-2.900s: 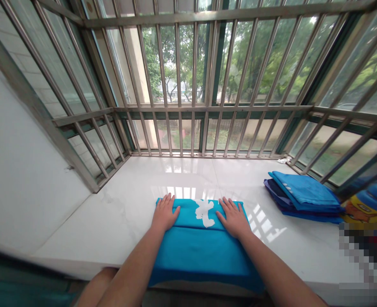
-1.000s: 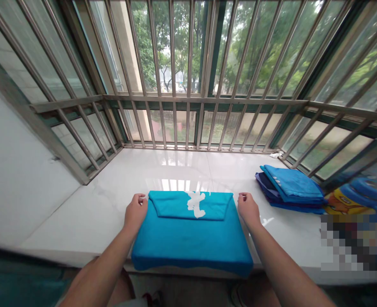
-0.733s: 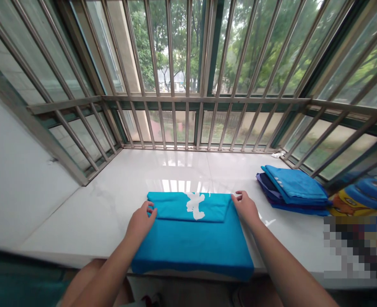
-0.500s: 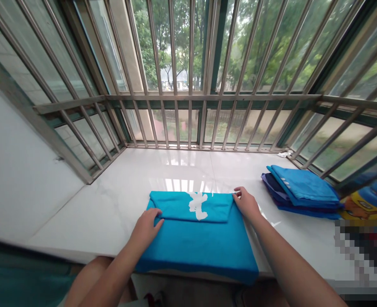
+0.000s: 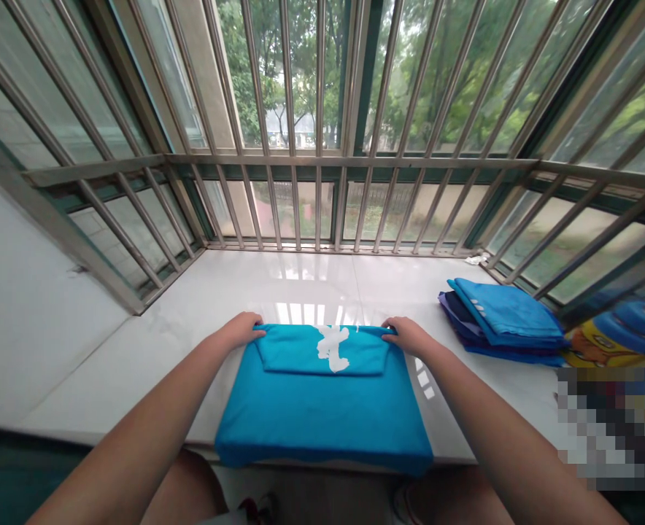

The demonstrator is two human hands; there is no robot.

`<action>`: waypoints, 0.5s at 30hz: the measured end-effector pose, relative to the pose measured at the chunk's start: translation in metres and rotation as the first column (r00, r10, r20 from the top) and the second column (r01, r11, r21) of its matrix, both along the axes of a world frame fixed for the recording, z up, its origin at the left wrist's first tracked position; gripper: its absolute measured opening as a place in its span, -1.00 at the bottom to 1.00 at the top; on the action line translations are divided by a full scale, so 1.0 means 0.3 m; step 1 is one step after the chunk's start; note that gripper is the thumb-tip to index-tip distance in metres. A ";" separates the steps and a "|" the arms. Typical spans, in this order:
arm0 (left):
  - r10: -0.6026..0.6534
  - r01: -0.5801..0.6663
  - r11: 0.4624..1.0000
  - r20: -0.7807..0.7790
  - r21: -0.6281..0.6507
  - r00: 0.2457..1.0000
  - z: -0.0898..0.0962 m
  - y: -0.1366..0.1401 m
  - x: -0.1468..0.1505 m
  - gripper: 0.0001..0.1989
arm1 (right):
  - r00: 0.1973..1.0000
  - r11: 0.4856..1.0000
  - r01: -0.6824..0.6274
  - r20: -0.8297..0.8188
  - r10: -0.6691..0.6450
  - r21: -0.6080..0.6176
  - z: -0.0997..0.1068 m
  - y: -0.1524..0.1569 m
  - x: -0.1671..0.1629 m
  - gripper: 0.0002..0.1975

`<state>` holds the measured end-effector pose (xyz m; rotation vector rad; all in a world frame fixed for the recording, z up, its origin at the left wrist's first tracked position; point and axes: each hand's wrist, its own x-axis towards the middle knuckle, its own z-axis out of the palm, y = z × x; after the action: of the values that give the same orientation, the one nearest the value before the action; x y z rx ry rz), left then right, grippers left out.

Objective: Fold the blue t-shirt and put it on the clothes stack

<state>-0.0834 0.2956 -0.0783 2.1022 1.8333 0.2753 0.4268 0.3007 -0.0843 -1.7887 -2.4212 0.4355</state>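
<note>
A bright blue garment (image 5: 322, 415), its kind not certain, lies on the white sill, its far part folded over toward me. A white print shows on the folded flap. At the flap's far left corner my left hand (image 5: 244, 329) is closed, thumb on top and fingers behind the cloth. My right hand (image 5: 406, 335) pinches the far right corner in the same way. The garment's near edge hangs slightly over the front of the sill.
On the right sits a stack of folded blue and purple clothes (image 5: 503, 321). Beside it stands a yellow container with a blue lid (image 5: 618, 335). Metal window bars (image 5: 322, 160) rise behind the white sill (image 5: 163, 364). A blurred-out patch covers the lower right.
My left hand has moved from the flap's near left side up to its far left corner and taken hold. My right hand has closed on the right corner. The view has shifted slightly.
</note>
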 end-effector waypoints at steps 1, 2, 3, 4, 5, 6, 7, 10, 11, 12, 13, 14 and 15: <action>-0.014 0.014 1.000 -0.001 -0.012 1.000 0.010 0.017 0.003 -0.80 | 1.000 1.000 0.000 0.005 0.000 0.000 0.010 0.007 -0.004 -0.81; -0.024 0.024 1.000 -0.001 -0.012 1.000 0.023 0.031 0.007 -0.80 | 1.000 1.000 0.007 0.007 -0.007 0.009 0.022 0.012 -0.007 -0.83; -0.030 0.030 1.000 0.000 -0.002 1.000 0.038 0.043 0.010 -0.80 | 1.000 1.000 0.016 0.005 -0.016 0.025 0.036 0.017 -0.010 -0.83; -0.035 0.035 0.999 0.004 0.017 0.999 0.056 0.052 0.014 -0.82 | 1.000 0.999 0.027 0.000 -0.027 0.045 0.052 0.020 -0.011 -0.82; -0.039 0.038 0.999 0.009 0.039 0.999 0.075 0.058 0.017 -0.84 | 0.999 0.997 0.038 -0.008 -0.037 0.066 0.071 0.021 -0.011 -0.80; -0.041 0.040 0.997 0.014 0.062 0.999 0.096 0.060 0.019 -0.85 | 0.999 0.995 0.049 -0.016 -0.047 0.087 0.092 0.020 -0.010 -0.79; -0.043 0.041 0.995 0.021 0.088 0.999 0.118 0.057 0.020 -0.84 | 0.998 0.992 0.057 -0.026 -0.055 0.110 0.115 0.015 -0.007 -0.79; -0.056 0.043 0.981 0.060 0.192 0.997 0.174 0.008 0.016 -0.81 | 0.995 0.976 0.066 -0.090 -0.048 0.206 0.188 -0.029 0.014 -0.80; -0.064 0.045 0.972 0.078 0.229 0.995 0.185 -0.024 0.012 -0.80 | 0.992 0.969 0.063 -0.121 -0.035 0.240 0.210 -0.056 0.024 -0.81; -0.076 0.048 0.963 0.097 0.266 0.992 0.190 -0.063 0.005 -0.79 | 0.988 0.961 0.059 -0.153 -0.018 0.269 0.227 -0.091 0.035 -0.82; -0.092 0.055 0.953 0.114 0.297 0.989 0.187 -0.110 -0.004 -0.78 | 0.983 0.956 0.053 -0.182 0.000 0.288 0.240 -0.133 0.047 -0.83; -0.111 0.064 0.945 0.129 0.322 0.985 0.176 -0.163 -0.016 -0.78 | 0.979 0.954 0.043 -0.204 0.020 0.297 0.246 -0.183 0.059 -0.83; -0.134 0.078 0.936 0.140 0.344 0.981 0.157 -0.220 -0.030 -0.77 | 0.974 0.953 0.025 -0.221 0.044 0.303 0.244 -0.240 0.070 -0.82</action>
<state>-0.0923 0.2296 -0.0311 2.3126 1.6646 0.7579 0.4478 0.2286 -0.0113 -1.5106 -2.2011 0.2340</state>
